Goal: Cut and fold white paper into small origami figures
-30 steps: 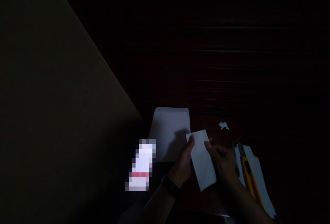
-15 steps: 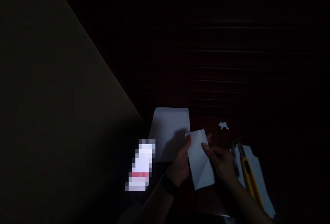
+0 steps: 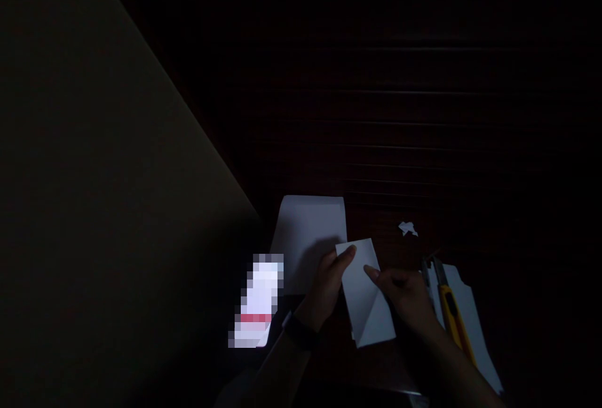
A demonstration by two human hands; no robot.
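Between my hands is a narrow white sheet of paper (image 3: pixel 364 304), raised over the dark table, with a slanting crease across its lower part. My left hand (image 3: pixel 328 279), a dark band on its wrist, grips the upper left edge with the thumb on top. From the right, my right hand (image 3: pixel 405 292) pinches the paper's right side, thumb lying on the face; its other fingers are partly hidden. Beyond the left hand lies a larger white sheet (image 3: pixel 310 226), shaded by the hands.
A lit, pixelated screen (image 3: pixel 258 301) glows at the left. Right of my right hand, a yellow utility knife (image 3: pixel 455 320) rests on more white paper (image 3: pixel 475 326), beside a dark slim item. A small folded paper piece (image 3: pixel 407 229) lies farther back. A wall (image 3: pixel 117 207) slants along the left.
The paper has tilted, and a diagonal crease now shows on it. My left thumb has moved further onto its face, and my right thumb has slid slightly left.
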